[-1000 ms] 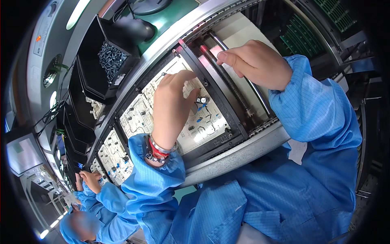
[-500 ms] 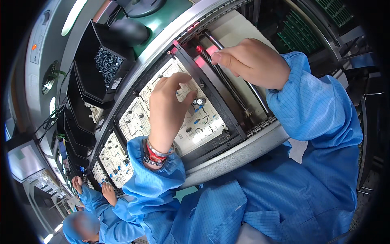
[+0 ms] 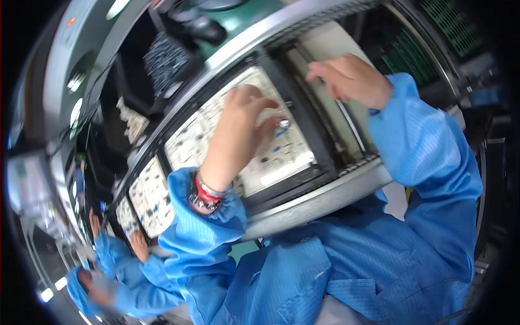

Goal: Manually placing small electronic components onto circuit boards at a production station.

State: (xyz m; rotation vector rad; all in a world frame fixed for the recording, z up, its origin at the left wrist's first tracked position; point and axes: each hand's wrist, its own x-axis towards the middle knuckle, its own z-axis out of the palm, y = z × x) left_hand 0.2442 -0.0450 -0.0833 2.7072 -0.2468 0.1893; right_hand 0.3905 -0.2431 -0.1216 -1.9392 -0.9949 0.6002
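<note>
At the far left a co-worker's hands [image 3: 140,245] in blue sleeves rest by another circuit board [image 3: 145,196]. The left hand [image 3: 245,122] lies over the near circuit board [image 3: 271,151] in the black frame [image 3: 303,130] on the conveyor rail [image 3: 319,197], fingers curled, thumb and forefinger pinching a small silvery part [image 3: 284,123] just above the board. The picture is blurred, so the part's kind is unclear. The right hand [image 3: 349,80], loosely curled, touches the frame's far edge; whether it grips anything cannot be told. A bin of dark parts [image 3: 162,59] stands behind.
</note>
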